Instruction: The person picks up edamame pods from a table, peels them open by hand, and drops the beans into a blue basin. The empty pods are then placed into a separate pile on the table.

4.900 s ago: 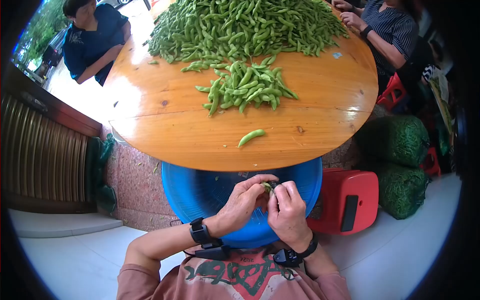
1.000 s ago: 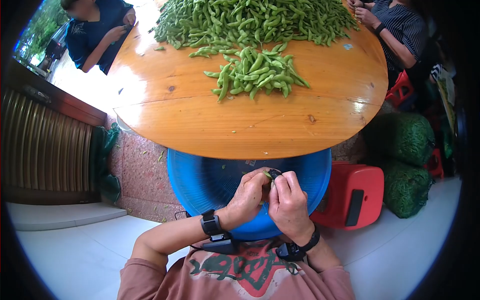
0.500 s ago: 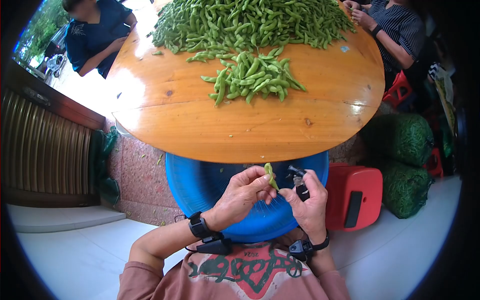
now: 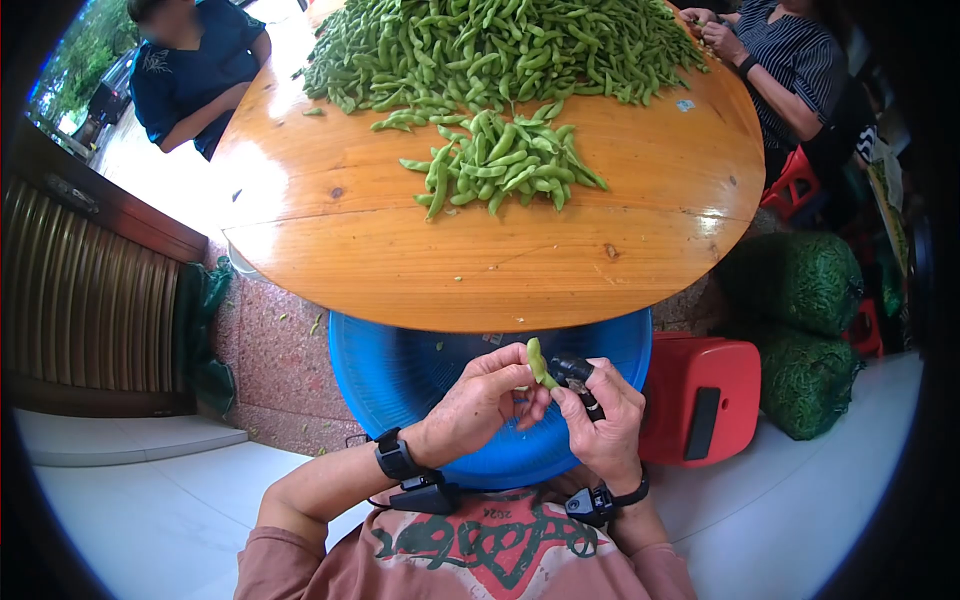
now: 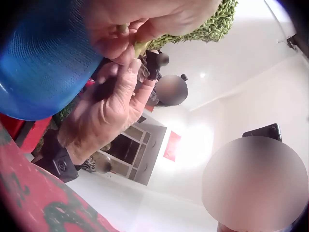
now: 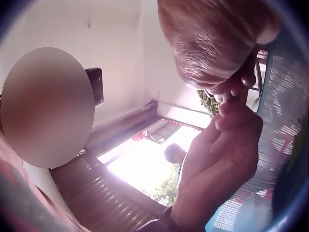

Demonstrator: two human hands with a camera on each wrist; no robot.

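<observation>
In the head view, my left hand pinches a green soybean pod that stands up from its fingertips above the blue tub. My right hand meets the pod's lower end with its thumb. A black piece sits at the right index and middle fingertips, beside the pod; whether it is worn or held I cannot tell. The left wrist view shows the right hand with its thumb raised to the pod. In the right wrist view, fingers of both hands meet and mostly hide the pod.
The blue tub stands below the table edge. On the wooden table lie a small heap of pods and a large pile behind. A red stool and stuffed green net sacks are at right. Two people sit across.
Half a second ago the black-tipped right fingers stood apart from the pod; now they are close against it. A lone pod near the table edge 4.9 s ago is gone from there.
</observation>
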